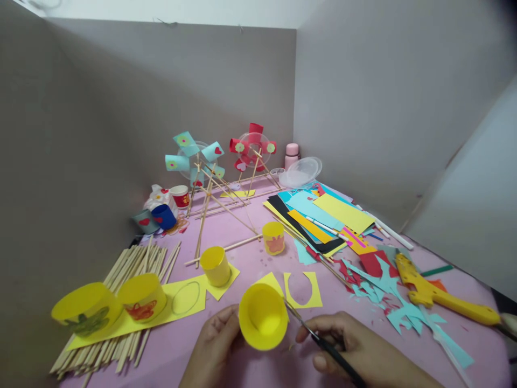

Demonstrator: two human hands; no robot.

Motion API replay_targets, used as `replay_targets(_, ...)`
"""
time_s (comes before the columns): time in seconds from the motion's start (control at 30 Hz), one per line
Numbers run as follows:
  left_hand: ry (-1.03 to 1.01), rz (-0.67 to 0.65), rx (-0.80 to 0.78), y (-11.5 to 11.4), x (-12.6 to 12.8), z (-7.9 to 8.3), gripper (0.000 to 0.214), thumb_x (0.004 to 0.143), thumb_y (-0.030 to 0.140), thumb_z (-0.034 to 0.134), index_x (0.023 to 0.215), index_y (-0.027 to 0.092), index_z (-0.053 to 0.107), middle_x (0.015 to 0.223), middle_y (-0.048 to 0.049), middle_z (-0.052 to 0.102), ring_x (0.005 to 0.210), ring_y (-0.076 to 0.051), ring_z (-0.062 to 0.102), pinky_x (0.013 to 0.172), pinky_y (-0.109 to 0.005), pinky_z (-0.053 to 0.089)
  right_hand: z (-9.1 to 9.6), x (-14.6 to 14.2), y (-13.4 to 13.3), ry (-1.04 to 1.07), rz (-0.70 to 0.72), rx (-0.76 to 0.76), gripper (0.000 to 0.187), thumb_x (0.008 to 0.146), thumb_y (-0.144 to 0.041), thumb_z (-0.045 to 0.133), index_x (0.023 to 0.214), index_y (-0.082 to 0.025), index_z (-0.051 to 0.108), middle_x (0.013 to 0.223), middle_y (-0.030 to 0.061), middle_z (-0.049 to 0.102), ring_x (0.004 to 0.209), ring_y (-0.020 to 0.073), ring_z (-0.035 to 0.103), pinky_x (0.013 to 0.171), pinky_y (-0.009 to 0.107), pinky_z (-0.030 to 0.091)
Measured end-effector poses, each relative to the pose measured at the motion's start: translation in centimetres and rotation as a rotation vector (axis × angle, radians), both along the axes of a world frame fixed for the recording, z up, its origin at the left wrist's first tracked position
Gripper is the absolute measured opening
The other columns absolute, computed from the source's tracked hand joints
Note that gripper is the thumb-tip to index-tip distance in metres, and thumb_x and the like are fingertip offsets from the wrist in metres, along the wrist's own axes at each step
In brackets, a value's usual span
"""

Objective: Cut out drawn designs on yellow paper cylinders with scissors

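Observation:
My left hand (218,340) grips a yellow paper cup (263,316) by its left side, with the open mouth facing me. In my right hand (343,345) is a pair of black-handled scissors (323,345); the slim metal blade reaches the cup's right rim, and the finger loops are hidden. A yellow card with a round hole (316,296) lies just beyond. Behind the held cup, part of another yellow card (271,280) shows. A yellow paper cylinder (215,268) stands on a small yellow card to the left, and one with an orange drawing (273,238) sits farther back.
Two drawn-on yellow rings (142,297) stand on a yellow strip over a bundle of wooden sticks (121,275). Stick frames carry a blue pinwheel (196,156) and a red one (253,148). Coloured paper (343,210), blue scraps (404,302) and a yellow glue gun (444,299) lie right.

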State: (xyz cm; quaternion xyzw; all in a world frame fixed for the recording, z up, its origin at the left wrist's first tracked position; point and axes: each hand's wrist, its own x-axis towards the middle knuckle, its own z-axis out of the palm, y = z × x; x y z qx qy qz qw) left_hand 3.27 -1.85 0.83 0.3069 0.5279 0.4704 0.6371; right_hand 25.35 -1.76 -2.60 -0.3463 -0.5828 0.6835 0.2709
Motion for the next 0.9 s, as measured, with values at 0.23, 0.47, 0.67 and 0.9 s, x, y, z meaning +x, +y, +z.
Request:
replay_targets(0.23,-0.266,0.052,-0.011,-0.8,-0.1,0.0,0.049,0.07,0.05,0.066,0.111,0.022,0.066,0.115,-0.0098,0.069,0.102,-0.029,0.06,0.085,-0.037,0.045,-0.1,-0.2,0.0,-0.024,-0.009,0.083,0.043,0.075,-0.054,0.065,0.095,-0.016,0.065,0.058,-0.0071,0.034,0.052,0.0084,0.029,0.045,0.02,0.02)
replay_targets(0.47,-0.384,-0.06,0.088,-1.7,-0.2,-0.6,0.088,0.062,0.053,0.071,0.139,0.031,0.035,0.118,-0.0112,0.066,0.107,-0.034,0.059,0.095,-0.045,0.04,-0.2,-0.4,-0.3,-0.134,-0.045,0.081,0.053,0.069,-0.063,0.064,0.097,-0.018,0.065,0.066,-0.0037,0.04,0.059,0.0121,0.033,0.05,0.021,0.027)
replay_targets(0.67,-0.283,-0.04,0.12,0.3,-1.1,-2.3,0.094,0.045,0.057,0.079,0.129,0.028,0.049,0.124,-0.0103,0.061,0.114,-0.04,0.052,0.093,-0.045,0.043,1.0,-0.6,-0.3,-0.084,0.027,0.059,0.056,0.069,-0.058,0.067,0.11,-0.019,0.064,0.084,0.0017,0.057,0.075,0.0184,0.048,0.068,0.025,0.041)
replay_targets(0.9,-0.316,-0.06,0.11,0.6,-1.7,-2.6,0.085,0.047,0.057,0.078,0.123,0.027,0.055,0.109,-0.0088,0.067,0.11,-0.036,0.055,0.092,-0.043,0.043,1.1,-0.6,-0.4,-0.084,0.042,-0.095,0.05,0.07,-0.049,0.071,0.112,-0.021,0.065,0.09,0.0023,0.062,0.079,0.0187,0.054,0.074,0.026,0.043)
